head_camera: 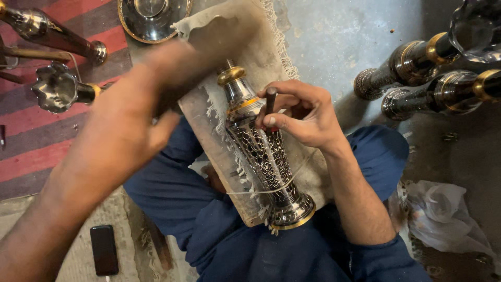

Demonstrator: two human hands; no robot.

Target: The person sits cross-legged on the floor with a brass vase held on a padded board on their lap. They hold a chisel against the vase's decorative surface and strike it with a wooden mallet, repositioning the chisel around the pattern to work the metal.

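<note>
A grey concrete floor [334,36] met a red striped rug [31,141]. On a cloth-covered board [209,125] across the person's lap lay an engraved metal vase [261,151]. The right hand [305,115] pinched a dark chisel [271,102] against it. The left hand [130,120] was raised and blurred; I cannot tell its grip. Finished vases [417,78] lay nearby

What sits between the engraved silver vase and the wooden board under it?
A frayed beige cloth lies between the engraved silver vase and wooden board, seen in the head view.

Finished vases [417,78] crowding right; bare floor [334,36] beyond
</note>
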